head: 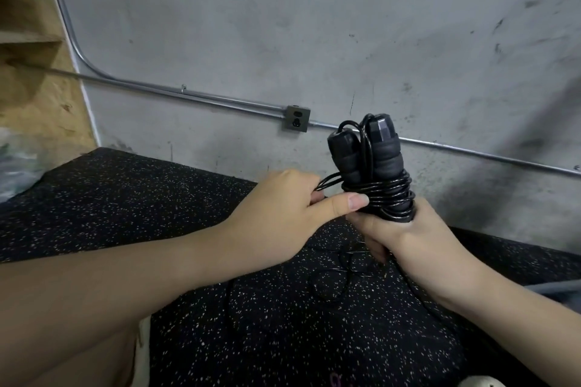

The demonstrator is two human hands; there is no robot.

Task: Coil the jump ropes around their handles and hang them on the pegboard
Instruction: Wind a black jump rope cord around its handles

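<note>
Lower ends of the handles (367, 163) buried inside the right hand (405, 236). Rope (386, 195) end lost inside the left hand's (283, 210) curled fingers. Left of the handles, blurred pale bundle (17, 166) cut by the frame edge. Below them, pale object (481, 382) cropped, unidentifiable.

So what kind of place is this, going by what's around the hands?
Probably a gym or a garage workout space: speckled rubber flooring, a bare concrete wall with exposed conduit and an outlet, and a jump rope being coiled.

Gym or garage space, speckled rubber flooring (157, 204), scuffed concrete wall (283, 25), exposed conduit (188, 94)
</note>
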